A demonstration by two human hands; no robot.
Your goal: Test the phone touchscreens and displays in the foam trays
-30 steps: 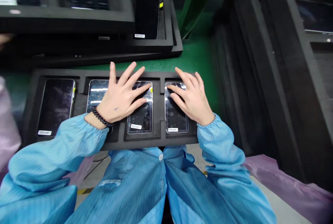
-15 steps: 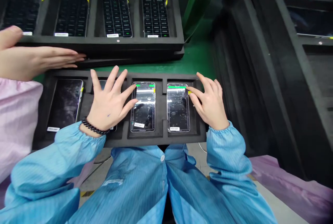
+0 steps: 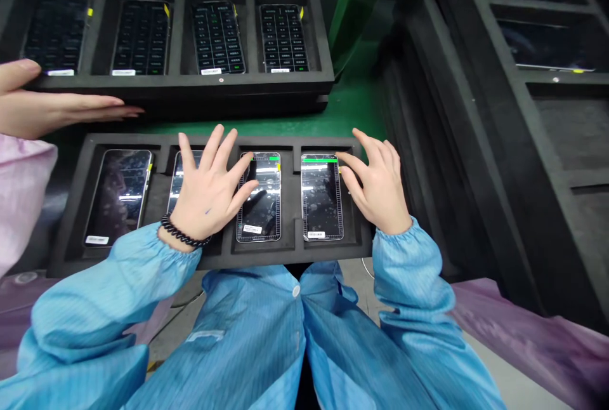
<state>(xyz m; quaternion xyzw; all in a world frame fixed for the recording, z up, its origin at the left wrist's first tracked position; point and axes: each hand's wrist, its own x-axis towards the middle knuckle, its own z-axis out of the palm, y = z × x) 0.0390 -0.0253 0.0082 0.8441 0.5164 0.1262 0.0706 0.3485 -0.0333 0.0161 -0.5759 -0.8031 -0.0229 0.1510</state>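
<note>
A black foam tray (image 3: 297,207) lies in front of me with smartphones in its compartments. My left hand (image 3: 204,188) is spread over the tray, its index fingertip at the top left of a lit smartphone (image 3: 261,213). Under that hand, another smartphone (image 3: 177,172) is mostly hidden. Fingers apart, my right hand (image 3: 378,181) has its index fingertip at the top right corner of the rightmost smartphone (image 3: 322,200), where a green bar crosses the screen. At the far left rests a dark-screened smartphone (image 3: 118,194). Neither hand grips anything.
Behind, a second foam tray (image 3: 280,86) holds several smartphones showing grids of text. A co-worker's hand (image 3: 57,102) in a pink sleeve is at its left front edge. Stacked foam trays (image 3: 518,73) stand on the right. The table surface (image 3: 356,105) is green.
My left index finger has shifted slightly right along the top of the lit phone. The right phone's green bar has grown thinner. The co-worker's hand and the back tray have shifted slightly.
</note>
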